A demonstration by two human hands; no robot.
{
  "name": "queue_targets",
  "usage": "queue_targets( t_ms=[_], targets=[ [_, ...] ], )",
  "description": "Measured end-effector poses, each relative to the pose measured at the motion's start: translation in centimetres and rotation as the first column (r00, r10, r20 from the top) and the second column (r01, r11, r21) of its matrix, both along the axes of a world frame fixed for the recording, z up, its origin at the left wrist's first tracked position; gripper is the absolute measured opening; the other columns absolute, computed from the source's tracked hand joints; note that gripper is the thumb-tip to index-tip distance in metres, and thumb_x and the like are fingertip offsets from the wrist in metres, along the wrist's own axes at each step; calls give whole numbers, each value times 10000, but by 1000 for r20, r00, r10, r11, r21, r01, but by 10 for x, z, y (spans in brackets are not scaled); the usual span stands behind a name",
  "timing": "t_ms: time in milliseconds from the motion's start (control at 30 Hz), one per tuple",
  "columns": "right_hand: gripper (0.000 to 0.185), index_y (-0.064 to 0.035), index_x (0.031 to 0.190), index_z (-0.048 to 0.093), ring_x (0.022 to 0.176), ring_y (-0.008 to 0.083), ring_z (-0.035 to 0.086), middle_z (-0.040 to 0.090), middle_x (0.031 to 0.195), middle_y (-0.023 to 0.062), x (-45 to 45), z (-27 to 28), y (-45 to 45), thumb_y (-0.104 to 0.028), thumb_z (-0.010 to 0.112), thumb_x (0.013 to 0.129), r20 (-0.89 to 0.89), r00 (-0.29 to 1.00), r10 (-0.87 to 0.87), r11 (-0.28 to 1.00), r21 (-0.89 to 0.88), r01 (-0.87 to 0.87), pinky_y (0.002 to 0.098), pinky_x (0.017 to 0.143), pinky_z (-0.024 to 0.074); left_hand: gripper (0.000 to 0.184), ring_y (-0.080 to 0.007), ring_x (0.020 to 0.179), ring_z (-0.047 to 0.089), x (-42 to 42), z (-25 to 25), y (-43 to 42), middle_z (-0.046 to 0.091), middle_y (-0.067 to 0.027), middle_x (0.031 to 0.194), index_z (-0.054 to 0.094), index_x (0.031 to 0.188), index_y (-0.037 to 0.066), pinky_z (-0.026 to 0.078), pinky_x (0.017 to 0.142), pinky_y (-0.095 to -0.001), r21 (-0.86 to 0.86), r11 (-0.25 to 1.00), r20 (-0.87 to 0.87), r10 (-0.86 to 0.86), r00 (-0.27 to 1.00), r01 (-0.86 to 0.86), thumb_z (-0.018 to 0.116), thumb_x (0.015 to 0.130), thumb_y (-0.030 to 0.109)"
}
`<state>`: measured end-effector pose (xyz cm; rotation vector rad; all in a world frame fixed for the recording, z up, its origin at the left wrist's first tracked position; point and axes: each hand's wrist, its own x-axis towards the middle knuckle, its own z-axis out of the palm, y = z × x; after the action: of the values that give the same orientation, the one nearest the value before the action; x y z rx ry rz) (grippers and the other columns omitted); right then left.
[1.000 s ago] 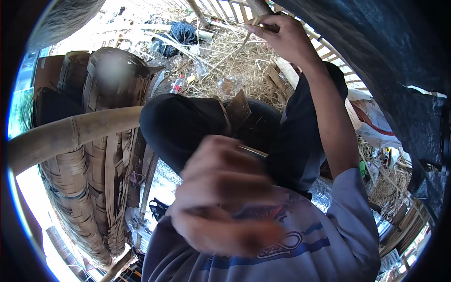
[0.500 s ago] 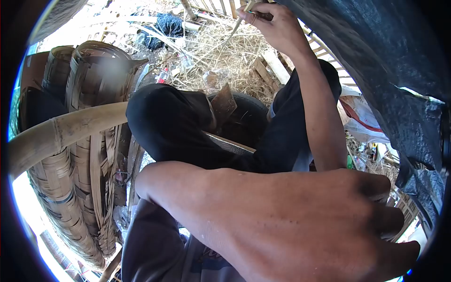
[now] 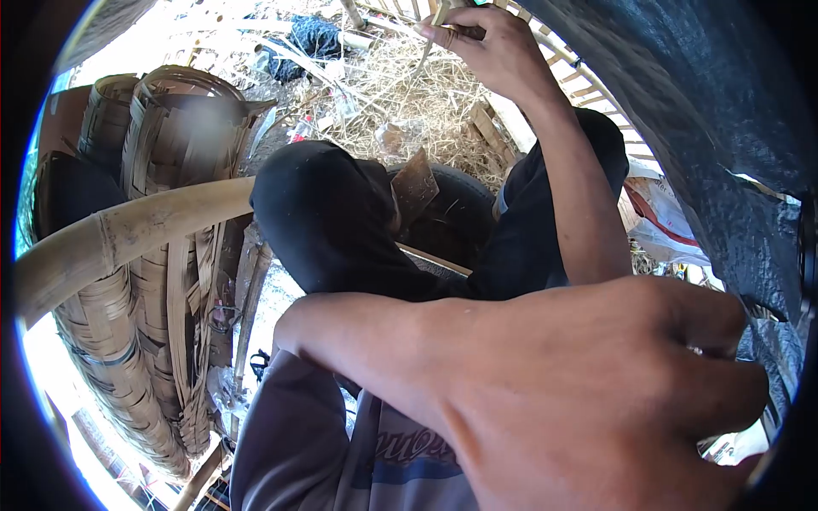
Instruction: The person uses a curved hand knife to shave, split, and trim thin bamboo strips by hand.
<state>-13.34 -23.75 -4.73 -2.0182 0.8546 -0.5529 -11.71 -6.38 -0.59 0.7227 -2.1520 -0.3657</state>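
My right hand [image 3: 494, 43], at the top of the view, pinches a thin pale strip [image 3: 425, 55] that looks like split bamboo. The strip hangs down past the fingertips over the straw. My left hand [image 3: 630, 375] is very close to the camera at the lower right, its back towards me. The fingers bend away and look closed, but anything in them is hidden. The left forearm crosses in front of my body, below the right forearm. Between my dark-trousered knees stands a dark round tyre-like rim [image 3: 460, 183] with a brown flat piece [image 3: 415, 187] leaning in it.
Rolled woven bamboo mats [image 3: 111, 332] stand on the left, behind a thick bamboo pole [image 3: 128, 230]. Dark plastic sheeting [image 3: 707, 128] hangs on the right. Straw [image 3: 426, 85] and a dark bag [image 3: 313, 38] lie on the ground ahead. A slatted bamboo fence [image 3: 588, 89] runs behind my right arm.
My left hand has come nearer the camera and slightly right, its fingers more bent. The right hand, still pinching the strip, has shifted slightly left. The view has tilted a little.
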Motion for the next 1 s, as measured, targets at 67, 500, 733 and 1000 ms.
queue_targets(
  t_ms=[67,500,733,1000],
  targets=[
    [267,19,984,654,811,255,649,654,956,174,6,-25,-7,-216,643,856,46,999,8,998,-59,-5,344,715,519,121,-207,698,587,-7,1,-1,588,-68,759,612,844,82,474,622,-348,-7,1000,-8,-2,1000,2,593,783,184],
    [317,12,925,666,812,234,629,638,918,169,5,-13,4,-297,644,857,-68,997,-25,995,-94,19,349,712,502,118,-228,671,609,-11,4,-22,602,-63,730,633,808,87,497,630,-369,-61,998,-37,-17,999,14,624,735,180],
    [295,24,930,661,779,235,635,632,906,181,3,-28,-1,-257,669,840,23,1000,-20,991,-131,23,330,685,507,118,-239,656,621,-11,7,-28,610,-61,714,644,788,90,510,635,-380,-68,997,-44,-33,999,30,640,709,177],
    [297,-7,951,669,828,231,632,648,951,170,14,-3,5,-284,660,844,-188,982,-35,997,67,48,335,727,497,118,-252,639,635,16,20,-47,619,-58,696,656,766,93,524,640,-392,-82,995,-24,64,998,-65,659,680,175]
  ],
)
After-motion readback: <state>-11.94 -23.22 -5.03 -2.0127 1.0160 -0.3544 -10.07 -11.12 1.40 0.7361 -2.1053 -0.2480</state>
